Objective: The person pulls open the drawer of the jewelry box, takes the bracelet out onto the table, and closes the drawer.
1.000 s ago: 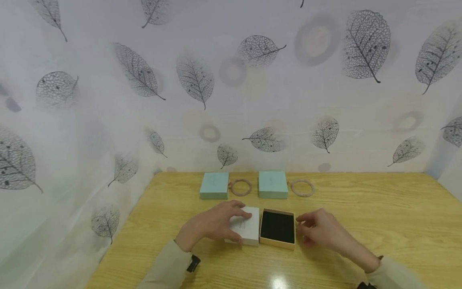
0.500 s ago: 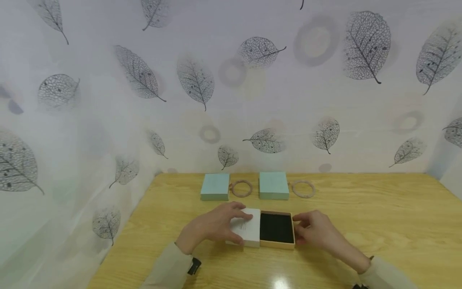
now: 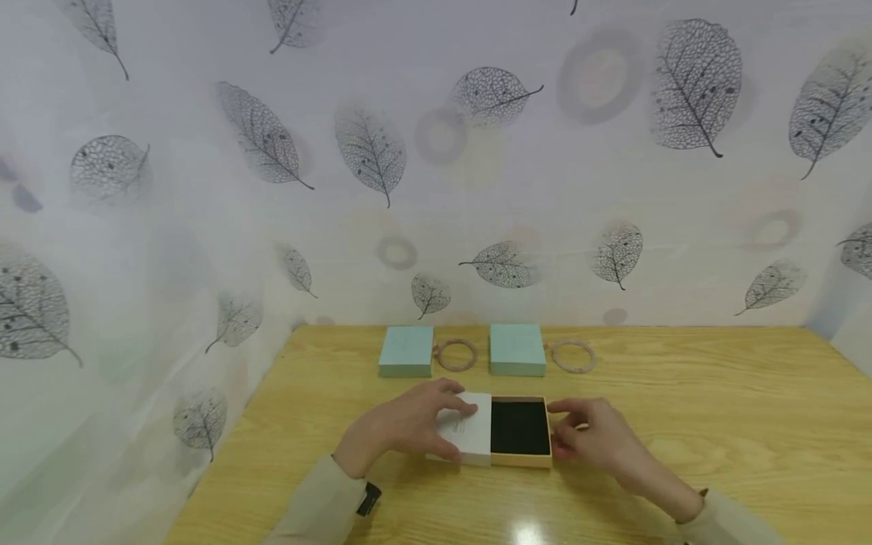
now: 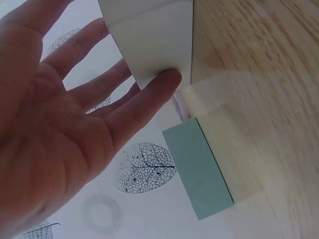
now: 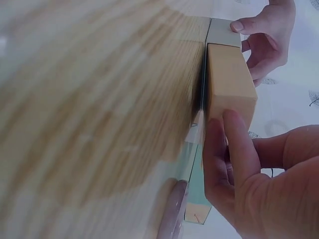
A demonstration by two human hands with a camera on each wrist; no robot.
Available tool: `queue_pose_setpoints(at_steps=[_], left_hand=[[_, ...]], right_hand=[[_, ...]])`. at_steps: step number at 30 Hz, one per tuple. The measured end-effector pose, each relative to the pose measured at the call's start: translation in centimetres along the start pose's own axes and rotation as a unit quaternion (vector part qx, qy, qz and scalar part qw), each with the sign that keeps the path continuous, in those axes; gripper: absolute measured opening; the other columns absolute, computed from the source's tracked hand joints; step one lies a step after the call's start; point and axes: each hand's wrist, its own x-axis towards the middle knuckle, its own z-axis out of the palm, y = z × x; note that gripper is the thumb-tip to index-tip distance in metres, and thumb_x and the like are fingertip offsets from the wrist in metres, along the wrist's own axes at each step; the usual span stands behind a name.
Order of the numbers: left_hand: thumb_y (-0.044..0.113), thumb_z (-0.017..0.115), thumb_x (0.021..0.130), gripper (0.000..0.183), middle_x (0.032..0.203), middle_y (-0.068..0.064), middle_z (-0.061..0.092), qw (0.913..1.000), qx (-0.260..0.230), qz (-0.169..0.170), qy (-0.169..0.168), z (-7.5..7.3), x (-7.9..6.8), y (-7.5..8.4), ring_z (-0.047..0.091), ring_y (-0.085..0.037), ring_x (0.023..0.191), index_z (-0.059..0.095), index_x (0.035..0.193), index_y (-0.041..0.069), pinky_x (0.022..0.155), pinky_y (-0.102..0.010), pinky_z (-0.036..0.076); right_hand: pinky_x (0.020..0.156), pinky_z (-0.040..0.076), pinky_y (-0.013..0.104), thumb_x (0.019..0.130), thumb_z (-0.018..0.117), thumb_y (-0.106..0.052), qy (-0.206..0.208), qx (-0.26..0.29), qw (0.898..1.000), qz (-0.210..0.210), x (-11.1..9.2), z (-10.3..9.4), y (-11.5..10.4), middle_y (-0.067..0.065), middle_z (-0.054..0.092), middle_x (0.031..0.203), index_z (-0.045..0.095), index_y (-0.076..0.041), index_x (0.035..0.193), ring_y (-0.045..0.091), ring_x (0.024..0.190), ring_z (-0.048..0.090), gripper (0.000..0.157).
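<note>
In the head view my left hand (image 3: 415, 425) holds the white box sleeve (image 3: 470, 431), fingers over its top and thumb on the near side. The left wrist view also shows the thumb pressed on the sleeve's side (image 4: 154, 45). Partly inside the sleeve sits a tan box drawer (image 3: 521, 460), lined with a black pad (image 3: 520, 428). My right hand (image 3: 599, 439) touches the drawer's right end with its fingertips. In the right wrist view two fingertips press low on the drawer's end face (image 5: 234, 107), where tan drawer meets white sleeve (image 5: 223, 32) further along.
Behind the hands stand two mint-green boxes, one on the left (image 3: 406, 352) and one on the right (image 3: 517, 350). To the right of each lies a pinkish bangle, the left one (image 3: 443, 364) and the right one (image 3: 574, 370). A leaf-patterned curtain (image 3: 436, 197) borders the wooden table (image 3: 715, 424).
The drawer, apart and slightly askew at first, has straightened and slid left a short way into the sleeve, with my right hand moving along behind it. My left hand stays on the sleeve.
</note>
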Motion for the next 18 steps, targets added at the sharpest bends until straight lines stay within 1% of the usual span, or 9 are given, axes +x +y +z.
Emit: queue_pose_setpoints(at_steps=[6, 10, 13, 18], left_hand=[[0.049, 0.077, 0.072, 0.065, 0.148, 0.0, 0.039, 0.9999, 0.009, -0.005, 0.002, 0.08, 0.05, 0.05, 0.037, -0.023, 0.136, 0.055, 0.132, 0.035, 0.112, -0.041, 0.034], [0.049, 0.077, 0.072, 0.065, 0.148, 0.0, 0.039, 0.9999, 0.012, -0.005, 0.001, 0.16, 0.12, 0.05, 0.036, -0.023, 0.137, 0.054, 0.132, 0.035, 0.111, -0.042, 0.034], [0.048, 0.077, 0.073, 0.065, 0.148, 0.0, 0.039, 0.9999, 0.008, -0.009, -0.001, 0.17, 0.14, 0.09, 0.036, -0.023, 0.137, 0.054, 0.132, 0.036, 0.112, -0.042, 0.034], [0.048, 0.077, 0.073, 0.065, 0.148, 0.001, 0.039, 0.9999, 0.001, -0.015, -0.003, 0.11, 0.11, 0.19, 0.036, -0.022, 0.137, 0.054, 0.132, 0.036, 0.112, -0.042, 0.034]], right_hand=[[0.064, 0.058, 0.027, 0.091, 0.051, 0.002, -0.003, 0.025, 1.0, -0.003, -0.34, 0.17, -0.29, 0.011, 0.065, 0.086, 0.054, 0.008, 0.124, 0.02, 0.077, 0.066, 0.034], [0.066, 0.058, 0.029, 0.091, 0.05, 0.003, -0.014, 0.045, 0.999, -0.008, -0.41, 0.1, -0.3, 0.013, 0.064, 0.089, 0.051, 0.01, 0.125, 0.022, 0.079, 0.067, 0.035], [0.068, 0.058, 0.029, 0.092, 0.049, 0.004, -0.022, 0.061, 0.998, -0.01, -0.41, 0.06, -0.26, 0.015, 0.062, 0.092, 0.049, 0.012, 0.127, 0.023, 0.08, 0.067, 0.036], [0.069, 0.058, 0.03, 0.092, 0.048, 0.003, -0.025, 0.072, 0.997, -0.012, -0.4, 0.02, -0.24, 0.017, 0.061, 0.093, 0.048, 0.013, 0.128, 0.023, 0.08, 0.067, 0.037]])
